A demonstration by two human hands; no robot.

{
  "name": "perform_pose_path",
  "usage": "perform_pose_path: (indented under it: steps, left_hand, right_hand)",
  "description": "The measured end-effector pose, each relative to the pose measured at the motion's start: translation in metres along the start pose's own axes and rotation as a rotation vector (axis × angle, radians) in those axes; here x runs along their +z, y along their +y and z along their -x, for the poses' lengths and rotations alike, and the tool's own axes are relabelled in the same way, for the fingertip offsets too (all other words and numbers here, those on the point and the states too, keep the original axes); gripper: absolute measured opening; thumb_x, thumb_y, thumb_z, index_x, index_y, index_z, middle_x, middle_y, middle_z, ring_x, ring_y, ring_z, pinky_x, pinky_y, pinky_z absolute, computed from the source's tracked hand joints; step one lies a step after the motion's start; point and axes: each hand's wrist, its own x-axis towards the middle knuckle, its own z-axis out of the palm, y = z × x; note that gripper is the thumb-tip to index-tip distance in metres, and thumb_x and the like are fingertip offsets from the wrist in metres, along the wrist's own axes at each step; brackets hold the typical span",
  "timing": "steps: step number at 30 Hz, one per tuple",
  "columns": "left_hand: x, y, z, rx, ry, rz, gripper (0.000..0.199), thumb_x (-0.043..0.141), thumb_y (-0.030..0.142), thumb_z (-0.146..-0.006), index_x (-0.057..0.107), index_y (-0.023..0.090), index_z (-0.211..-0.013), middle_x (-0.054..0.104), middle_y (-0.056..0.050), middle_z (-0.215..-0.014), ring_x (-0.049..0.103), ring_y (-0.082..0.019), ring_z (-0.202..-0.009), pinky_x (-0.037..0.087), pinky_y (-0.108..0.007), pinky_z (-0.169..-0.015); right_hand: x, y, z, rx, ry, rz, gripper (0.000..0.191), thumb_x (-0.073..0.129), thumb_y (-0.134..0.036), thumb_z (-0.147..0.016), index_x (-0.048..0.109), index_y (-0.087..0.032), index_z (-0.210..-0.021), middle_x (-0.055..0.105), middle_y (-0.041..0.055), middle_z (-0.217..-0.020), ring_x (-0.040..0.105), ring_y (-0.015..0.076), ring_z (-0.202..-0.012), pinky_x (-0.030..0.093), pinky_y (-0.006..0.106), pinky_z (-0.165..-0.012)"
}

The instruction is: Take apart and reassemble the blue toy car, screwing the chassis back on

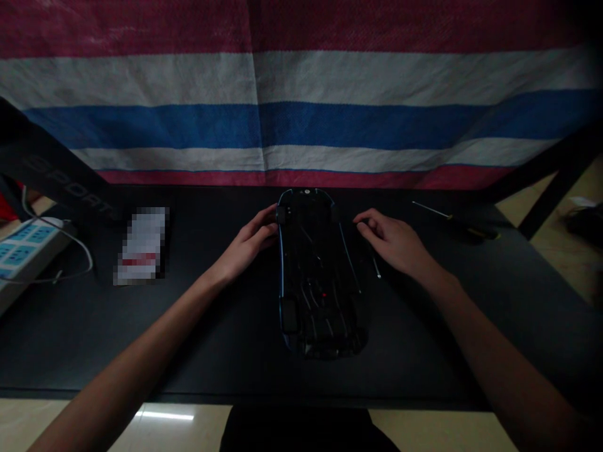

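A dark toy car (pixel 313 276) lies upside down on the black table, its underside and wheels facing up and thin blue edges along its body. My left hand (pixel 252 242) has its fingers and thumb against the car's far left wheel, with the fingertips partly hidden there. Just off the car's right side, my right hand (pixel 389 242) is curled, thumb and forefinger close together. A thin rod with a shiny tip (pixel 378 274) shows below that hand; whether the fingers hold it is unclear. Farther right lies a screwdriver (pixel 450 216) with a dark and yellow handle.
A pixelated pale item (pixel 142 246) lies on the table (pixel 211 351) at left. Beyond it are a white power strip (pixel 28 242) with a cable and a dark slanted frame leg (pixel 61 163). A striped sheet (pixel 301 119) hangs behind the table's back edge.
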Motion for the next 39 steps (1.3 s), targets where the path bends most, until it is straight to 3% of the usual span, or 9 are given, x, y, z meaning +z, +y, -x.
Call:
perform_pose_path:
  steps: [10,21,33,39]
  left_hand:
    - [0.007,-0.004,-0.001,-0.063,0.033,0.115,0.071,0.058,0.035,-0.093,0.037,0.025,-0.159,0.064,-0.009,-0.144,0.054,-0.033,-0.139,0.036,-0.058,-0.122]
    - [0.014,0.003,0.003,-0.127,0.082,0.332,0.076,0.067,0.026,-0.087,0.040,0.019,-0.158,0.068,-0.009,-0.136,0.056,-0.028,-0.134,0.033,-0.045,-0.121]
    - [0.015,0.005,0.001,-0.128,0.077,0.369,0.073,0.068,0.023,-0.085,0.045,0.021,-0.154,0.069,-0.007,-0.131,0.058,-0.025,-0.129,0.032,-0.044,-0.120]
    - [0.017,0.006,0.000,-0.124,0.075,0.364,0.073,0.068,0.022,-0.084,0.045,0.020,-0.153,0.070,-0.005,-0.123,0.061,-0.023,-0.123,0.034,-0.042,-0.119]
  right_hand:
    - [-0.002,-0.003,-0.001,-0.004,-0.028,-0.020,0.025,0.046,-0.044,-0.103,0.062,-0.028,-0.113,0.059,-0.0003,-0.077,0.058,0.0186,-0.068,0.040,0.031,-0.063]
    - [-0.001,0.003,-0.003,-0.013,0.023,-0.104,0.030,0.047,-0.044,-0.102,0.058,-0.026,-0.123,0.050,-0.0030,-0.071,0.054,0.0170,-0.061,0.039,0.031,-0.061]
    - [-0.003,0.000,-0.005,0.017,0.291,-0.197,0.032,0.049,-0.029,-0.098,0.053,-0.025,-0.130,0.055,-0.0009,-0.084,0.057,0.0172,-0.070,0.044,0.032,-0.069]
    - [-0.006,-0.007,-0.003,-0.008,0.320,-0.197,0.031,0.050,-0.026,-0.096,0.056,-0.024,-0.126,0.058,-0.0003,-0.085,0.056,0.0173,-0.069,0.045,0.033,-0.067]
